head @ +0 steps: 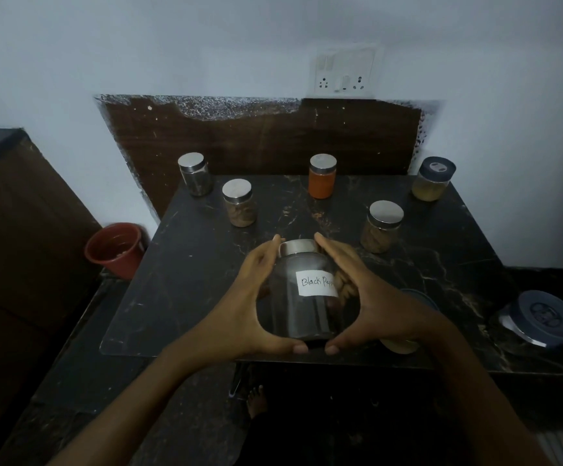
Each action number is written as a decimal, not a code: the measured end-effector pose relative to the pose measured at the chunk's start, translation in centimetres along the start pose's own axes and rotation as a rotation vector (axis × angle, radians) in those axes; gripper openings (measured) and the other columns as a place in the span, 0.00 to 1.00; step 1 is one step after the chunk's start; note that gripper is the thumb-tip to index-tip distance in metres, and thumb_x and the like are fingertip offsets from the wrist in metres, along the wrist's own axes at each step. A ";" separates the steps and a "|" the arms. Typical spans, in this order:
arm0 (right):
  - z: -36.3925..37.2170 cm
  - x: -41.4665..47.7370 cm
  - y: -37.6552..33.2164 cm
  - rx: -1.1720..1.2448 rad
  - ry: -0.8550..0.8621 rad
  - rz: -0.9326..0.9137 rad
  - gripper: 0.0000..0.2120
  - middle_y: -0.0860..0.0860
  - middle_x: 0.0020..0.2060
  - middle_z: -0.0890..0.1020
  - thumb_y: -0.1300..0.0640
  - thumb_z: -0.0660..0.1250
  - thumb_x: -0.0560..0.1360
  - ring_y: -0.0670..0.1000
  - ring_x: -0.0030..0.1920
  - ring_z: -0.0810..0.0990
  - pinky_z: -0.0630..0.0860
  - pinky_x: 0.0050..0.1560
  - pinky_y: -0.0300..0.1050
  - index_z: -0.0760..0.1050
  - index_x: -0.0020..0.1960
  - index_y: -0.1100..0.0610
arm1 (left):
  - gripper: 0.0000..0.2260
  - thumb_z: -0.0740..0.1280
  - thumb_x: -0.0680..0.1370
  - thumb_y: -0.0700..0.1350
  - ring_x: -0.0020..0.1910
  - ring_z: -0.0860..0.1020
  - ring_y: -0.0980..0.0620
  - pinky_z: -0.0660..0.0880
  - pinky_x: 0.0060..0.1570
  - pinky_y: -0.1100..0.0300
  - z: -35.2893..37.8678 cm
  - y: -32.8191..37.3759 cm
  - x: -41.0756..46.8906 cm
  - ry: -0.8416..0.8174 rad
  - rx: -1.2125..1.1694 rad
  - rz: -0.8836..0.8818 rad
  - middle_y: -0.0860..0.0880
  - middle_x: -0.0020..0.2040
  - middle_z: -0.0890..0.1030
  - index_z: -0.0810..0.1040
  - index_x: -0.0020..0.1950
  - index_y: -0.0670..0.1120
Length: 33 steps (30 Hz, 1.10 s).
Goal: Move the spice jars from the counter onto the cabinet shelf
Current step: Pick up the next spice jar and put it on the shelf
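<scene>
The fingers (pixel 268 252) of the left hand (pixel 239 297) and right hand (pixel 367 297) are spread wide and curved round the pepper jar (pixel 303 314). They reach up its sides to the steel lid (pixel 298 247), and the thumbs nearly meet under its near lower edge. Neither hand holds anything else. The jar leans with its lid away from the person, over the near middle of the tabletop (pixel 189 280). Whether its base touches the tabletop I cannot tell.

It is smooth, stiff glass, so it is likely slippery, breakable and fairly heavy for its size. How full it is does not show. The body is the safer place to hold, as now. The lid may only be pushed on, so lifting by it looks risky.

Beyond the pepper jar stand the left brown jar (pixel 239 205) and the right brown jar (pixel 381 227). Farther beyond are a dark jar (pixel 195 176), an orange jar (pixel 322 178) and a yellow jar (pixel 433 179). A half-hidden jar (pixel 402 346) sits just right of it behind the wrist, and a blue-lidded jar (pixel 542 319) sits well to the right. A bucket (pixel 115 247) stands off to its left, below the tabletop. No cabinet shelf shows.
</scene>
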State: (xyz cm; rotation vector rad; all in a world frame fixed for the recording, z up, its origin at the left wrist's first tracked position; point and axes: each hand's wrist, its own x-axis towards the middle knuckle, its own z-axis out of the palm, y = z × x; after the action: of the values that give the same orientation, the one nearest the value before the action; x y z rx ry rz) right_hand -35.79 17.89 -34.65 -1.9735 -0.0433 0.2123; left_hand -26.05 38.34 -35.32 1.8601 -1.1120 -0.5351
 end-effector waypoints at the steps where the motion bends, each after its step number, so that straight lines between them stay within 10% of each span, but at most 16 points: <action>1: -0.1 0.0 0.1 0.003 -0.012 0.008 0.62 0.32 0.71 0.49 0.48 0.80 0.53 0.32 0.68 0.58 0.68 0.61 0.31 0.41 0.72 0.34 | 0.57 0.78 0.60 0.56 0.72 0.55 0.67 0.65 0.64 0.71 -0.1 -0.1 0.0 0.004 -0.013 0.000 0.64 0.72 0.53 0.43 0.77 0.55; 6: -0.9 -0.2 0.5 0.085 -0.081 0.070 0.62 0.40 0.62 0.68 0.60 0.80 0.57 0.41 0.59 0.75 0.75 0.60 0.42 0.40 0.71 0.32 | 0.56 0.78 0.59 0.55 0.71 0.56 0.68 0.66 0.62 0.73 -0.5 -0.1 -0.1 0.003 -0.102 -0.024 0.68 0.71 0.53 0.43 0.74 0.61; 11: -1.1 0.4 -0.2 -0.018 -0.025 0.037 0.61 0.32 0.65 0.56 0.63 0.80 0.58 0.32 0.60 0.68 0.72 0.56 0.29 0.41 0.74 0.39 | 0.59 0.77 0.58 0.61 0.73 0.52 0.63 0.59 0.70 0.62 -0.9 -0.5 0.6 -0.067 0.065 -0.028 0.69 0.72 0.46 0.35 0.74 0.62; 17: -2.4 1.3 -2.3 -0.199 0.013 0.039 0.58 0.27 0.59 0.52 0.56 0.80 0.58 0.34 0.52 0.66 0.69 0.47 0.21 0.37 0.63 0.30 | 0.55 0.75 0.56 0.64 0.64 0.49 0.80 0.54 0.57 0.84 -2.8 0.4 2.1 -0.026 0.205 0.035 0.80 0.64 0.45 0.38 0.70 0.66; 25: -7.6 5.3 -8.2 -0.395 0.198 -0.152 0.65 0.29 0.68 0.49 0.49 0.81 0.55 0.32 0.64 0.59 0.63 0.59 0.26 0.36 0.72 0.36 | 0.58 0.73 0.56 0.68 0.70 0.48 0.72 0.50 0.74 0.43 -10.2 4.7 7.6 0.079 0.441 0.215 0.77 0.67 0.45 0.39 0.74 0.58; 33: -15.2 12.6 -18.0 -0.653 0.365 -0.427 0.63 0.30 0.68 0.48 0.47 0.81 0.57 0.41 0.61 0.66 0.71 0.61 0.32 0.36 0.71 0.35 | 0.57 0.67 0.56 0.74 0.73 0.47 0.61 0.38 0.72 0.51 -21.3 8.7 15.6 0.372 0.741 0.461 0.55 0.75 0.52 0.39 0.74 0.59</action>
State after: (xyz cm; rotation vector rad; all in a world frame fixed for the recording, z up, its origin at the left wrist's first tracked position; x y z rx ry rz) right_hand -19.59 13.01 -13.95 -2.5566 -0.3274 -0.5025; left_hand -7.13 33.00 -15.68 2.0723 -1.5305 0.5429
